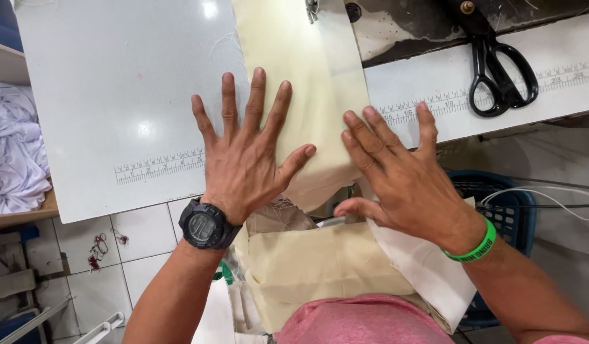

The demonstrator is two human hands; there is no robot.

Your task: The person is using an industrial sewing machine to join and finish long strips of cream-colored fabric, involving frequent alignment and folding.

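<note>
Both hands were open and flat, gripping nothing. The left hand [246, 150] lay palm down with fingers spread wide; the outer fingers rested on the bare white bench [116, 95], the index finger and thumb on the cream fabric strip [307, 70]. The right hand [399, 175] lay palm down just beside the left, its fingertips pressing the right edge of the same strip where it met the bench top; the thumb hung over the bench's near edge, above loose fabric.

The cream fabric strip ran from beyond the fingertips, between the two hands, and dropped over the near edge toward the person's lap, where more cream cloth [320, 261] was bunched. A white piece [428, 274] lay under the right wrist, beside the cream cloth.

A black digital watch [206, 224] sat on the left wrist; a green band [476, 245] circled the right wrist.

Printed ruler markings [159, 165] lay on the bench just left of the left hand, a second scale beyond the right fingertips. Black scissors [498, 70] rested well beyond the right hand, handles toward the person. A blue basket [498, 204] stood below, right of the right wrist. White cloth [14, 153] was heaped on a shelf far left of the left hand. Tiled floor [141, 242] showed under the left forearm.
</note>
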